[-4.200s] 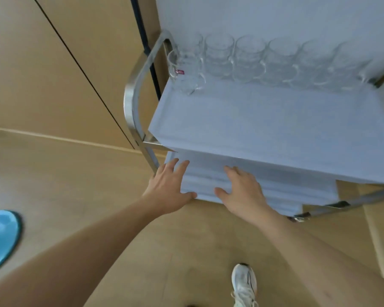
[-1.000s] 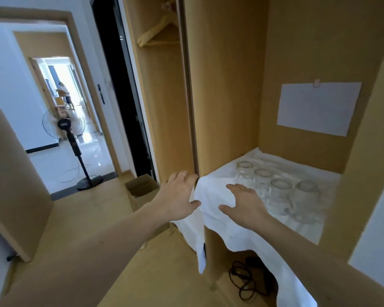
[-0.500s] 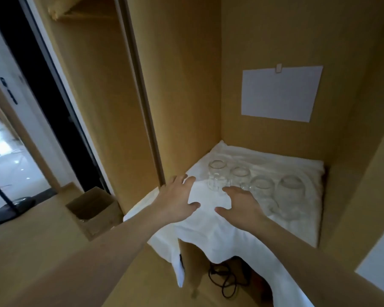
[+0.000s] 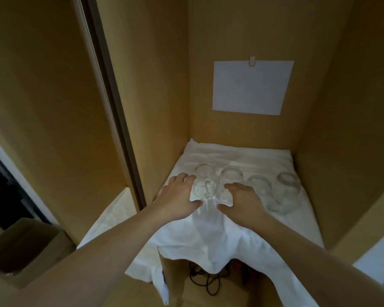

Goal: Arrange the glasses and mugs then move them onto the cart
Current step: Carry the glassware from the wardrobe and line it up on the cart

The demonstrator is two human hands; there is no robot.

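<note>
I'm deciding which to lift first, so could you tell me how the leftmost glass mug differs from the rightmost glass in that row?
The leftmost glass mug sits between the left hand and right hand; the rightmost glass stands clear of both. The mug shows a handle facing the person; no handle is visible on the rightmost glass. The rightmost glass looks rounder. Both are clear and rest on the white cloth.

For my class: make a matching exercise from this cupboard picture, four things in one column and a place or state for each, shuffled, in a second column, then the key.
Things
1. sheet of paper
2. white cloth
3. black cables
4. left hand

Places or states
A. on the floor under the shelf
B. clipped to the back wall
C. open, beside the leftmost glass mug
D. draped over the shelf, hanging off its front

Pairs: 1-B, 2-D, 3-A, 4-C
</note>
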